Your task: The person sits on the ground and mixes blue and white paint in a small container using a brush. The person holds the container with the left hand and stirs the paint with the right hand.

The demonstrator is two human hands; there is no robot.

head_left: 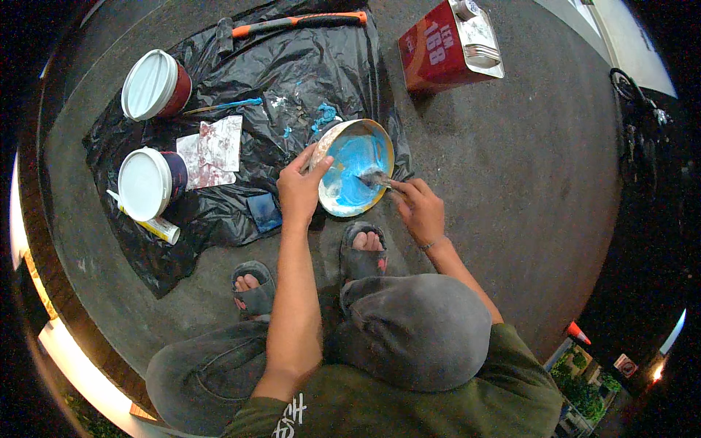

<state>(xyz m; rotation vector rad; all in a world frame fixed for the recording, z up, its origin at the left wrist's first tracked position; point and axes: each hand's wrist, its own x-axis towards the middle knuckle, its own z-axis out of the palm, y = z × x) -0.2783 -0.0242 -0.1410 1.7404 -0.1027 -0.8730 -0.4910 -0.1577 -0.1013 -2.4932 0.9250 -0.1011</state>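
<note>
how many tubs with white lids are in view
2. The red tub is on the black plastic sheet's upper left; the dark tub is below it, by the yellow tube.

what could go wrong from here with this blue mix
The bowl looks tipped in the left hand; a slip might spill blue paint on the nearest sandal. The tool in the right hand is near the rim, so a quick stroke could flick paint onto bare ground.

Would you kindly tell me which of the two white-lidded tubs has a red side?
The red-sided tub is the one nearer the hammer; the dark-sided tub sits beside the yellow-and-white tube.
</note>
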